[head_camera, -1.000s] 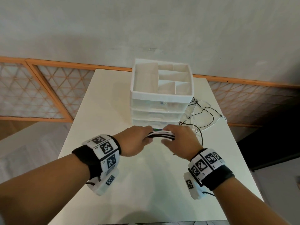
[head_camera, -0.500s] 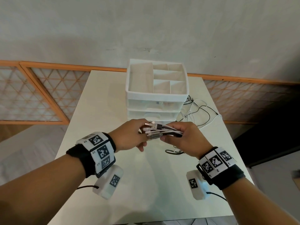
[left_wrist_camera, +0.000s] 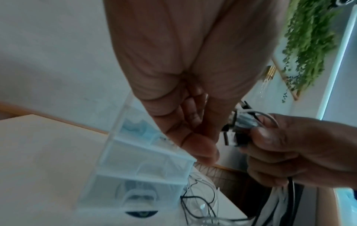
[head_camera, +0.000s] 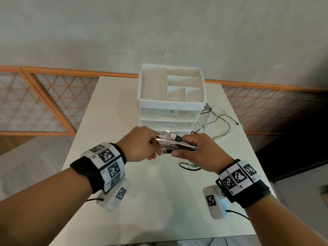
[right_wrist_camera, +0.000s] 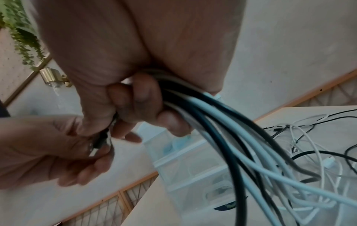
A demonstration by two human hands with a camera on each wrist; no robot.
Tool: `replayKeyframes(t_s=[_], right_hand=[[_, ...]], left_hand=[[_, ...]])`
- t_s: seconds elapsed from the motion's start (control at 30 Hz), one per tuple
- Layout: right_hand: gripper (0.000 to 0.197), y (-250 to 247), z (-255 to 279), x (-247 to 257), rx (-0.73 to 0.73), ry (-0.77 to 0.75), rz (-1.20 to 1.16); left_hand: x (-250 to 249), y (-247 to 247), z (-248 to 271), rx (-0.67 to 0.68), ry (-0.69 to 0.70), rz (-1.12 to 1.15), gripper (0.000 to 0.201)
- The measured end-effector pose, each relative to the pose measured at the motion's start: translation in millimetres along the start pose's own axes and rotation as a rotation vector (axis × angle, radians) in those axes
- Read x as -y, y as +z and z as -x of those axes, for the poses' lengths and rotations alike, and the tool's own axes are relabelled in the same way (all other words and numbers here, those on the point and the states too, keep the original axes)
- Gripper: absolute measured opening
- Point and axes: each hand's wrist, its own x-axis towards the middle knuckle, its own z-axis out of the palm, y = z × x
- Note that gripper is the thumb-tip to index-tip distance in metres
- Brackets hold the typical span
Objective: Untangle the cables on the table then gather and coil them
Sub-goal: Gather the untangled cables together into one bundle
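Observation:
Several black and white cables (head_camera: 179,145) are gathered into one bundle that my right hand (head_camera: 200,150) grips just behind the plugs, above the white table (head_camera: 142,201). The plug ends (head_camera: 168,139) fan out to the left, and the fingers of my left hand (head_camera: 142,144) curl round them. In the right wrist view the cables (right_wrist_camera: 222,130) run down out of my fist, and my left hand (right_wrist_camera: 48,149) holds a black plug (right_wrist_camera: 96,145). The rest of the cables (head_camera: 218,121) lie in a loose tangle on the table at the right.
A white drawer organiser (head_camera: 170,103) with an open compartment top stands at the table's middle back, just beyond my hands. A cable loop (head_camera: 190,166) lies under my right hand. The table's right edge (head_camera: 248,157) runs close to the tangle.
Both hands have lifted the bundle off the table by the drawers and brought it toward me. The plug ends now stick out and fan apart between the hands.

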Motion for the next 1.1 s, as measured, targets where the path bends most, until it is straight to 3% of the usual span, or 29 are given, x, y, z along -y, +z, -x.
replayKeyframes(t_s=[0.07,0.13,0.2,0.27,0.3,0.37,0.47,0.6,0.77,0.93,1.03,1.1], right_hand=[[0.023,6,-2,3,0.030,-0.003,-0.012],[0.026,9,-3,4,0.027,-0.007,-0.013],[0.026,9,-3,4,-0.002,-0.019,0.029],[0.027,11,-3,3,-0.002,-0.009,0.021],[0.028,13,-4,3,0.009,-0.003,0.004],[0.028,18,-7,2,0.022,-0.023,0.025],[0.018,24,-9,9,0.024,-0.072,0.117],[0.006,25,-9,15,0.004,-0.099,0.082],[0.010,25,-5,19,-0.017,-0.098,-0.022],[0.025,28,-8,18,-0.005,-0.010,-0.092],[0.007,31,-11,20,0.078,-0.042,-0.089],[0.012,36,-12,24,0.069,-0.045,-0.057]], left_hand=[[-3,-3,-1,-0.007,0.044,-0.039,0.025],[-1,-2,-4,-0.046,-0.005,0.025,0.039],[2,2,-7,-0.129,-0.179,0.353,0.046],[-1,5,-6,-0.117,-0.298,0.842,0.043],[-4,5,-4,-0.077,-0.303,1.034,0.039],[-12,7,-1,-0.014,-0.284,1.153,0.037],[-20,18,-6,-0.063,-0.229,0.809,0.052],[-8,26,-11,-0.184,-0.089,0.475,0.040],[0,29,-11,-0.204,-0.126,0.536,0.039],[2,24,-12,-0.219,-0.082,0.374,0.043],[-3,20,-11,-0.183,-0.060,0.291,0.048],[-4,18,-12,-0.147,-0.071,0.306,0.055]])
